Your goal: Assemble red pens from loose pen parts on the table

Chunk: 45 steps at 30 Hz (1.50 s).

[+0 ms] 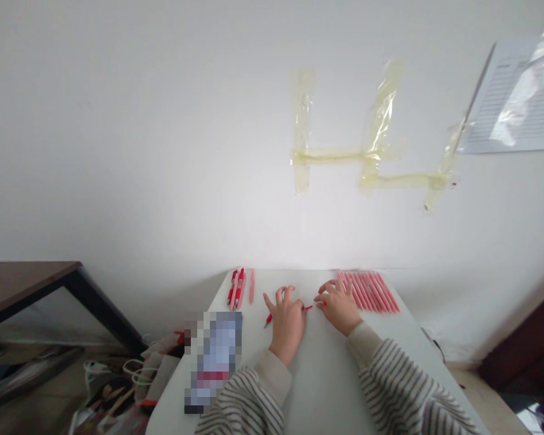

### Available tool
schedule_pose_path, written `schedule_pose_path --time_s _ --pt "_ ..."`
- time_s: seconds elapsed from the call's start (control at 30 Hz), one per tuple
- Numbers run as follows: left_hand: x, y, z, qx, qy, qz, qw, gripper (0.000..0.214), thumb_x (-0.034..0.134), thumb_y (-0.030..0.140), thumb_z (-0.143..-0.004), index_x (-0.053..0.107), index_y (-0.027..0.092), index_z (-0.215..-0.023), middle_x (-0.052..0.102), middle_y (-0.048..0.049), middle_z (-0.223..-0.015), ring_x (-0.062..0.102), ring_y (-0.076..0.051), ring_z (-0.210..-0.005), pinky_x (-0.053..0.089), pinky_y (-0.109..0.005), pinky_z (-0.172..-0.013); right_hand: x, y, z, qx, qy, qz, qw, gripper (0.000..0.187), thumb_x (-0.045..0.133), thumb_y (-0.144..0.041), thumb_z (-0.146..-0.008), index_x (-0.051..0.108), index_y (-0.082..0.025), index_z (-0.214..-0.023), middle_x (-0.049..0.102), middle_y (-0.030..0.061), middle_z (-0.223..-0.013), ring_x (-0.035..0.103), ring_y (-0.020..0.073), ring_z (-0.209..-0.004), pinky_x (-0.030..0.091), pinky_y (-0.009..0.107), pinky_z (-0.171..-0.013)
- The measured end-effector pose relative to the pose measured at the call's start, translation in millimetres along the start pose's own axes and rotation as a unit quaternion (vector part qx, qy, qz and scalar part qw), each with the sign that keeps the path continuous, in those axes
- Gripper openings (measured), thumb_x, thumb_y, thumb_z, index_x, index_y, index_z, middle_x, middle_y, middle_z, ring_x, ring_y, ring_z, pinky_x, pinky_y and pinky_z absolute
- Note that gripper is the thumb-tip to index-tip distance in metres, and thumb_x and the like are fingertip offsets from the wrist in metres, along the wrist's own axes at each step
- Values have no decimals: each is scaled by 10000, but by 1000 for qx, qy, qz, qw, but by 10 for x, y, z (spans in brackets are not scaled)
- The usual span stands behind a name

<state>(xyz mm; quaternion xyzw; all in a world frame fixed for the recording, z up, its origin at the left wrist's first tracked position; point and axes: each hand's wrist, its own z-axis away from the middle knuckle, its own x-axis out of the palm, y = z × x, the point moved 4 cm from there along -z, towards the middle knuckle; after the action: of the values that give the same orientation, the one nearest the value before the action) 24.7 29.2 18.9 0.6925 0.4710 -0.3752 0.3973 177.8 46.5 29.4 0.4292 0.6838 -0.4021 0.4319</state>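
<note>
My left hand (286,319) rests on the white table (317,374), fingers curled around a thin red pen part (268,318) whose ends stick out on both sides. My right hand (338,305) lies close beside it, fingertips pinched at a small red piece (323,304). A row of several pink pen barrels (370,291) lies just right of my right hand. A few red and pink pens (238,289) lie at the table's far left corner.
A blurred-out flat object (214,361) lies on the table's left edge. A dark table (31,284) and clutter with cables (118,386) stand on the floor at left. Tape strips (344,156) and a paper sheet (517,103) hang on the wall.
</note>
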Motion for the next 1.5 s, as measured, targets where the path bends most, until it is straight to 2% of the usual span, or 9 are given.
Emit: schedule_pose_path --time_s 0.2,0.43,0.87,1.1,1.23,1.33,1.5 --pt "-84 -108 27 -35 3 12 999 154 607 300 -868 755 291 -909 536 -50 -1403 354 -314 -1354 140 -745 -1171 4 48 44 -16 28 22 999 272 584 -203 -934 748 -377 -1063 693 31 -1177 443 296 -1284 44 748 -1142" --pt "-156 -214 -7 -68 8 19 997 119 644 271 -833 749 285 -888 561 -45 -1362 393 -312 -1317 157 -731 -1155 67 57 59 -28 29 21 999 256 596 -206 -926 758 -382 -1019 694 14 -1159 428 294 -1298 -2 732 -1156" --pt "-139 -225 -14 -83 17 51 995 144 637 260 -833 756 290 -909 584 -49 -1328 431 -311 -1291 197 -721 -1147 69 -7 39 -18 30 10 999 154 646 -270 -905 776 -352 -909 711 17 -1114 443 307 -1289 8 736 -1150" --pt "-133 -220 -9 -87 22 82 993 127 661 257 -825 754 304 -898 589 -33 -1309 441 -301 -1285 212 -704 -1147 81 24 43 -3 32 -20 999 177 612 -267 -934 774 -337 -915 719 23 -1120 454 296 -1290 82 714 -1155" --pt "-111 -211 -18 -86 20 103 991 123 672 251 -823 753 302 -899 589 -30 -1309 442 -293 -1288 233 -677 -1152 73 64 66 22 82 -55 995 169 598 -291 -950 766 -312 -960 715 26 -1126 461 275 -1271 156 636 -1174" --pt "-104 -197 -23 -83 19 108 990 122 687 256 -817 754 304 -907 594 -29 -1309 442 -290 -1292 253 -657 -1154 72 83 89 16 123 -78 989 159 601 -308 -952 759 -304 -971 715 28 -1105 479 263 -1229 216 588 -1162" --pt "-92 -173 -15 -73 24 110 991 134 704 255 -807 754 306 -921 597 -42 -1314 437 -302 -1302 239 -707 -1146 84 80 121 -25 166 -75 983 113 642 -281 -926 752 -307 -936 723 20 -1045 494 267 -1202 196 606 -1151"
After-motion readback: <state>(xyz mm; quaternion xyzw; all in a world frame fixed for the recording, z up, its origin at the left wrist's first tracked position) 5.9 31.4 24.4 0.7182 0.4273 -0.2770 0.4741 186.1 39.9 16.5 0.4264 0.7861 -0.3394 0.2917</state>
